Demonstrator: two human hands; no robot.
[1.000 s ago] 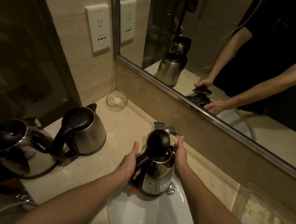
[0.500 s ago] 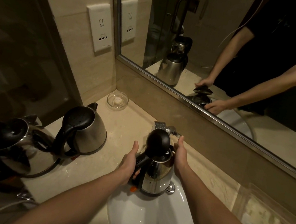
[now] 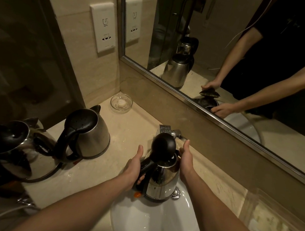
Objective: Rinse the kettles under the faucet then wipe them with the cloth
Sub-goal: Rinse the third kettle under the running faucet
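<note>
Beige stone table (image 3: pixel 128 124) below a wall mirror, with a white sink (image 3: pixel 146 224) set into it. The kettle (image 3: pixel 162 179) is held upright over the sink between both hands, with its lid (image 3: pixel 163 147) hinged open and its mouth just below the faucet (image 3: pixel 165 129). The handle points left, and the left hand (image 3: pixel 133 165) has its fingers wrapped round it. The right hand (image 3: pixel 186 161) lies against the opposite flank, thumb raised. Its fingers are hidden behind the body, so its grip cannot be determined. Any tipping will probably pivot on the left hand. A second kettle (image 3: pixel 93 137) and a third kettle (image 3: pixel 23 151) stand on the table to the left.
</note>
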